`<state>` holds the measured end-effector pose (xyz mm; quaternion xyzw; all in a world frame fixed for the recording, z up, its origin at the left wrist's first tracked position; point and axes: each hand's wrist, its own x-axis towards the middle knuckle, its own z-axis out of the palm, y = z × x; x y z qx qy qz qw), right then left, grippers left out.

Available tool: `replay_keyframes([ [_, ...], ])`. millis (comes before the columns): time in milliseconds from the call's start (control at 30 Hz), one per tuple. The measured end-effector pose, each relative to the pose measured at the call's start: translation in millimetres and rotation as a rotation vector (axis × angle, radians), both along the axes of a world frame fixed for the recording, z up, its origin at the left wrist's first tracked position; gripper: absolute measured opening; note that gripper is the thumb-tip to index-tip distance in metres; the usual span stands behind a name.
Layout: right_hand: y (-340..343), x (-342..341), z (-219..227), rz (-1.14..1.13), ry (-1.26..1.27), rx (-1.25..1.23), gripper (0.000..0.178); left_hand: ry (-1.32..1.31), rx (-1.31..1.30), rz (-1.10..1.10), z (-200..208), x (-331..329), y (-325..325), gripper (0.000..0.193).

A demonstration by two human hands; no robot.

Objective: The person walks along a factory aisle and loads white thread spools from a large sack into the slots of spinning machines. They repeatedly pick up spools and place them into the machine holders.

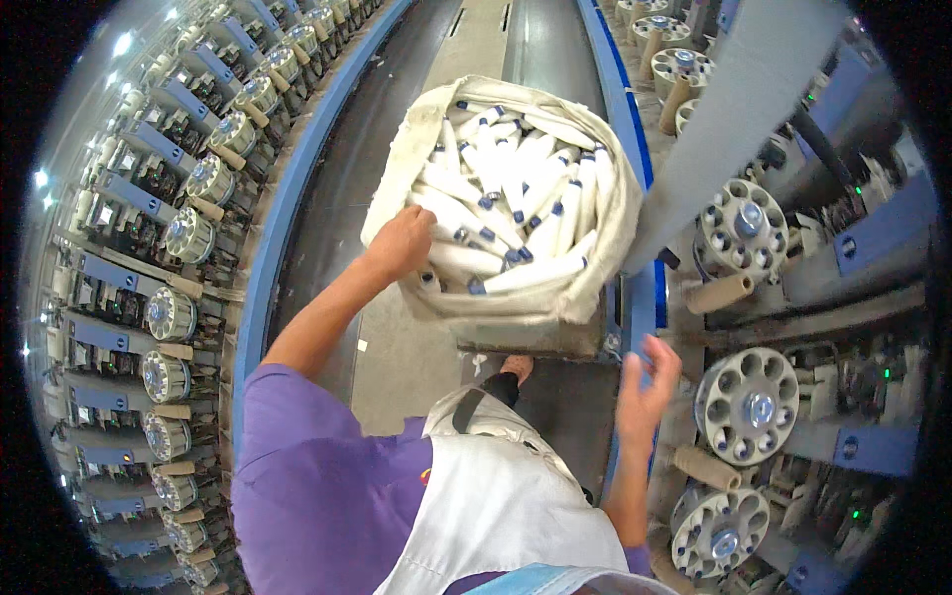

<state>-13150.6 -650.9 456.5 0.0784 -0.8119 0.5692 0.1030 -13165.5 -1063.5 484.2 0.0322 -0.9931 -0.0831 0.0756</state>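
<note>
the head camera looks down from above the wearer's purple shirt [317, 476] and white apron [486, 506], facing along the aisle floor [392, 367], with the cloth-lined bin [623, 198] close, near the middle, and a left machine row [167, 312] and right machine row [729, 407] bending toward the rim.

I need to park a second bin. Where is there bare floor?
Mostly bare floor shows between the cloth-lined bin and the left blue rail, and past the bin's far side, between both rails. Crowded: the bin itself, heaped with white bobbins; its right side, where the right rail runs close; and both machine rows.
</note>
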Motion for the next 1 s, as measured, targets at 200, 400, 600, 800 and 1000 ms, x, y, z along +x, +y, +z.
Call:
replay_keyframes([
  [200, -181.5, -105.0, 23.1, 0.573, 0.293, 0.117, 0.016, -0.357, 0.333, 0.618, -9.4, -32.7, -49.2, 0.049],
  [400, -326.7, -190.9, 23.6, 0.673, 0.392, 0.065, 0.020, -0.050, 0.461, 0.796, -26.1, -64.7, -14.2, 0.073],
  [600, -391.2, -223.6, 18.8, 1.051, 0.228, 0.730, 0.044, 0.021, 1.965, 0.865, 12.8, -39.4, -30.6, 0.027],
  [800, -260.0, -293.6, 57.8, 0.827, -0.449, 0.128, 0.050, -0.249, 0.834, 0.116, 77.6, -16.0, -45.8, 0.047],
  [1000, -175.6, -267.1, 53.4, 0.320, -0.415, -0.252, 0.036, -0.633, -0.097, -0.499, 12.5, -97.1, -56.3, 0.092],
])
